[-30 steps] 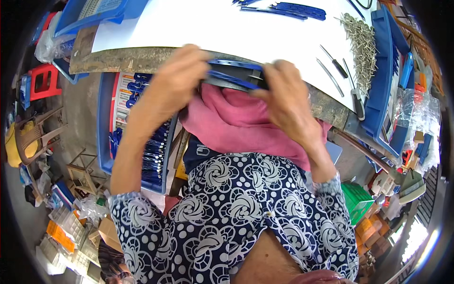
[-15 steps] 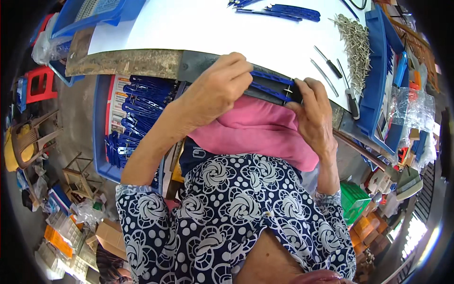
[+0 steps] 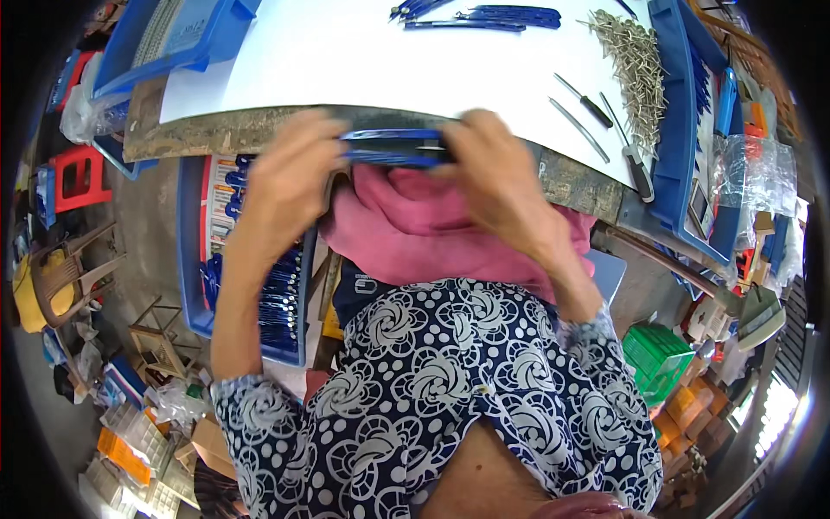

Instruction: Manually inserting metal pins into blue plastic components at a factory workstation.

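Shifting toward nine o'clock, left hand (image 3: 298,173) and right hand (image 3: 500,169) held slim metallic-blue strips (image 3: 393,160).
Both, blurred, were curled closed round opposite ends; the handling seemed unfinished.

printed red-and-white sheet (image 3: 221,179) in the blue crate (image 3: 185,251), white emblem (image 3: 365,285) on dark cloth (image 3: 345,299), lettering too small to read

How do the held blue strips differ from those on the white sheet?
The held strips are gripped by the left hand and right hand; the loose strips lie untouched on the sheet. A gap parts the held strips, while the loose strips lie bunched. Both are blue and narrow.
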Demonstrator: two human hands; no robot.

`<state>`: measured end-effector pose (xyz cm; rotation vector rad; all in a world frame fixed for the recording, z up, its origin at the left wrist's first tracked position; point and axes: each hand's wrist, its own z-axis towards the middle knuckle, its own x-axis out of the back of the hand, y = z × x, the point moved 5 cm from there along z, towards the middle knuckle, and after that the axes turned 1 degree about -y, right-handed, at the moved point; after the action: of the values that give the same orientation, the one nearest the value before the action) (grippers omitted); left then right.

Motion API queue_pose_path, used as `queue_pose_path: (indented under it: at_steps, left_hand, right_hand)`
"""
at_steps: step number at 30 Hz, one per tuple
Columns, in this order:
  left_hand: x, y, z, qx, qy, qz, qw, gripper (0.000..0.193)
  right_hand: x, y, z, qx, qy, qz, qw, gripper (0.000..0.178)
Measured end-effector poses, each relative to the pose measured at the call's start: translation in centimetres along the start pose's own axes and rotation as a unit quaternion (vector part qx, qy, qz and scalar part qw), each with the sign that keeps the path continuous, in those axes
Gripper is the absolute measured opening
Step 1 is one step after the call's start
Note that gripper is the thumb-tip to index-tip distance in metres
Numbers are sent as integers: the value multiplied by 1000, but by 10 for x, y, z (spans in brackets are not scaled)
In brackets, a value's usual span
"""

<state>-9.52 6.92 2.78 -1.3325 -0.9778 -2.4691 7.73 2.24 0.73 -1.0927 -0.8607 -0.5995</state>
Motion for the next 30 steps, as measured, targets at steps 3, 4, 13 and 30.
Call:
queue_pose_path:
  at_steps: [3,4,13,30]
  left_hand:
    - [-43,25,25,-96,-4,-73,993,6]
    - [-48,26,29,-96,-3,-76,992,6]
    - [18,-20,-16,39,22,7,999,13]
    - [-18,1,8,-19,23,-19,999,13]
  right_hand:
    - [30,22,-41,-67,27,-42,996,40]
    - [32,24,-45,-69,25,-44,996,40]
    - [-22,-14,27,80,85,47,992,29]
    - [8,6,-15,-28,108,-14,994,36]
